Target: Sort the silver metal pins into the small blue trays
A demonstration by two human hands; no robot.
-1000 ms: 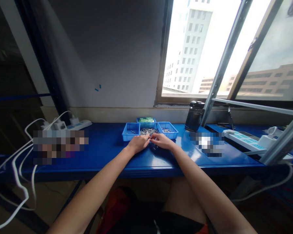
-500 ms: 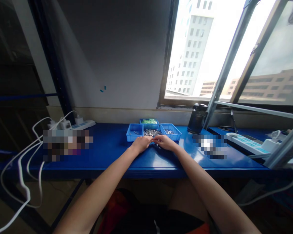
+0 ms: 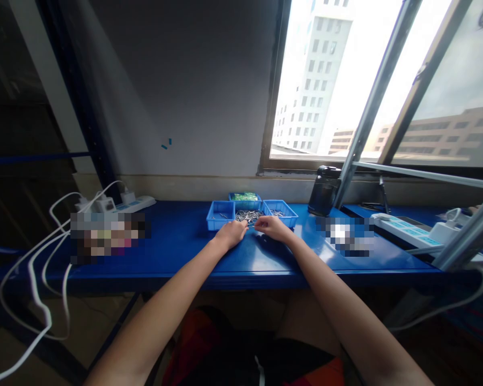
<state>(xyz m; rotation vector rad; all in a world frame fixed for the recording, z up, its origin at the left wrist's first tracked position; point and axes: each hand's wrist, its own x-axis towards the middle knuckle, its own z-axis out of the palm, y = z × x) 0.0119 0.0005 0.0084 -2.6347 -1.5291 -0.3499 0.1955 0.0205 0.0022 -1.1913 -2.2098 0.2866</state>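
My left hand (image 3: 231, 235) and my right hand (image 3: 274, 228) face each other just in front of the blue bins, fingers pinched. A thin metal piece (image 3: 251, 227) spans the small gap between their fingertips; its exact kind is too small to make out. Behind them, the middle bin holds a heap of small silvery metal parts (image 3: 249, 215), partly covered by my fingers. To its left is a blue bin (image 3: 220, 222) with a few thin parts. The right-hand bin (image 3: 290, 219) contains a small pile of similar metal parts.
Green packets (image 3: 244, 197) fill a bin at the back. On the blue table (image 3: 177, 241), a black container (image 3: 324, 192) stands by the metal post. White power strips (image 3: 406, 231) with cables lie at both sides, near blurred-out items.
My hands have drawn slightly apart, so the thin metal piece now shows between the fingertips. The whole view has shifted a little.
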